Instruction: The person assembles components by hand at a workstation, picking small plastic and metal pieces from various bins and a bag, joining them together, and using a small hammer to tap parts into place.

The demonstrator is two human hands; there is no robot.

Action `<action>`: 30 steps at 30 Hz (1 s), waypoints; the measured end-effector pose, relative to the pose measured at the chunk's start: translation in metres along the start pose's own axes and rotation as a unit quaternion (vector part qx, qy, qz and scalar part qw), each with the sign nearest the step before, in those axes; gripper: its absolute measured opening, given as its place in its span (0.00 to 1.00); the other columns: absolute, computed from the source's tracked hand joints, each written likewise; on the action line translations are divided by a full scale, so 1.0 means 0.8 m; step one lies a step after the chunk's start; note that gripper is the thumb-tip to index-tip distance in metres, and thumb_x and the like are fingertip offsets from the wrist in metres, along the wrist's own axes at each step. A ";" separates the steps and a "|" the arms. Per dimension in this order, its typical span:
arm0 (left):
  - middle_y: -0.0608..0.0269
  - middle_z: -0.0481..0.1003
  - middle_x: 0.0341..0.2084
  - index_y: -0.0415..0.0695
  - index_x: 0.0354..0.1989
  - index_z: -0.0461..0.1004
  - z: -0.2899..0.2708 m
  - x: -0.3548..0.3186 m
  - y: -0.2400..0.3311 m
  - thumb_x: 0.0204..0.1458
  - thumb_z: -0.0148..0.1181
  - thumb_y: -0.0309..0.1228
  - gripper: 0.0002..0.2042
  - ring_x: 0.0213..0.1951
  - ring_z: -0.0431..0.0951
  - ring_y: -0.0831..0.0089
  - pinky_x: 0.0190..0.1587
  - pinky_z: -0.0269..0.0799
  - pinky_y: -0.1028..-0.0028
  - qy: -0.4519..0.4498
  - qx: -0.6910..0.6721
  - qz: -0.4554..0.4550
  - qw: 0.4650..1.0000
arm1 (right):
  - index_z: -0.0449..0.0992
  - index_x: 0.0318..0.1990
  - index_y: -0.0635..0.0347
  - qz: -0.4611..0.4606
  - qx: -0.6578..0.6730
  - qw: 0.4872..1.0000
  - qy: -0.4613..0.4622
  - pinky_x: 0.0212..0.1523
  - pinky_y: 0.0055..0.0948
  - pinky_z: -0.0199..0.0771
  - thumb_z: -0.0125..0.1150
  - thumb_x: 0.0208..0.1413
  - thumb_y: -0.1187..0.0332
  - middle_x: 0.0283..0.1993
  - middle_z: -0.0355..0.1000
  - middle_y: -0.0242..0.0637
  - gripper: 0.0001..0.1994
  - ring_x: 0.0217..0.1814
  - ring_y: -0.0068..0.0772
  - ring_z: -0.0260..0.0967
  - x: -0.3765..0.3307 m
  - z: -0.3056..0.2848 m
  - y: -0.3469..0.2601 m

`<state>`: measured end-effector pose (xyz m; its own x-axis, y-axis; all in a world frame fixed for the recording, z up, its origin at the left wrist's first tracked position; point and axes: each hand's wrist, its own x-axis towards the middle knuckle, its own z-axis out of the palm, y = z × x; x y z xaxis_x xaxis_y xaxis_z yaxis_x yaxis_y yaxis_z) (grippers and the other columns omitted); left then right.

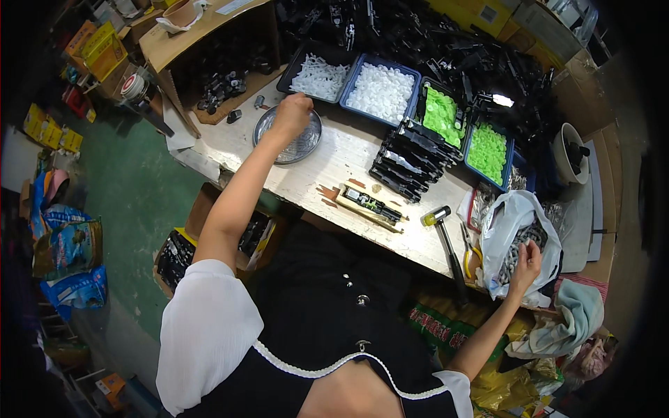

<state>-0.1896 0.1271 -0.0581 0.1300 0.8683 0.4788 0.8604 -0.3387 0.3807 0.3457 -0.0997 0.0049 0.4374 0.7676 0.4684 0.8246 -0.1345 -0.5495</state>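
Observation:
My left hand (291,117) is over a round metal dish (306,148) of small clear or silvery pieces, its fingers pinched together; anything between them is too small to make out. On the right, my right hand (524,270) is at the open white plastic bag (496,226) full of small grey metal parts (514,259). Its fingers are closed too, and what they hold cannot be made out. Between the hands, a black and green mechanism (373,204) lies in a wooden holder (357,206) near the table's front edge.
A hammer (451,254) and yellow-handled pliers (471,256) lie beside the bag. Stacked black parts (408,164) stand behind the holder. Trays of white pieces (380,92) and green pieces (486,152) line the back, before a black heap (432,35). A cardboard box (167,49) stands left.

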 end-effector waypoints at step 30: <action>0.61 0.73 0.21 0.34 0.30 0.74 -0.086 -0.058 0.173 0.43 0.59 0.22 0.06 0.22 0.72 0.80 0.23 0.66 0.83 -0.137 -0.662 -0.199 0.710 | 0.71 0.28 0.58 -0.220 0.382 0.883 -0.165 0.35 0.26 0.55 0.62 0.34 0.77 0.29 0.69 0.31 0.10 0.31 0.29 0.62 -0.050 0.168 -0.292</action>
<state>-0.1102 0.0147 0.0269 0.2544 0.9668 0.0222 -0.3372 0.0672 0.9390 0.0876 -0.0147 0.0219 -0.0966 0.7981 0.5947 0.3518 0.5863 -0.7297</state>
